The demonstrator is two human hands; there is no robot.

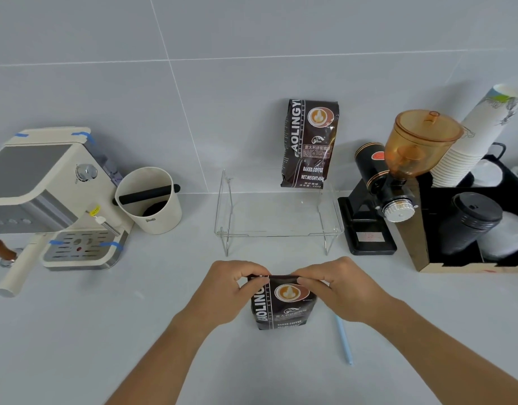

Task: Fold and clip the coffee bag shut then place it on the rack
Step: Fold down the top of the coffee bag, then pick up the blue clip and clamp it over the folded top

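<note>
A dark brown coffee bag (281, 305) stands upright on the white counter in front of me. My left hand (225, 290) pinches its top left corner and my right hand (339, 287) pinches its top right; the top edge looks folded down under my fingers. A thin light-blue clip bar (344, 339) lies on the counter just right of the bag, untouched. The clear acrylic rack (278, 229) stands behind the bag. A second, matching coffee bag (310, 144) leans against the wall at the rack's back right.
A cream espresso machine (47, 200) and a cream knock box (149, 200) occupy the left. On the right stand a black grinder with an amber hopper (392, 185) and a black organiser (471, 223) with paper cups and lids.
</note>
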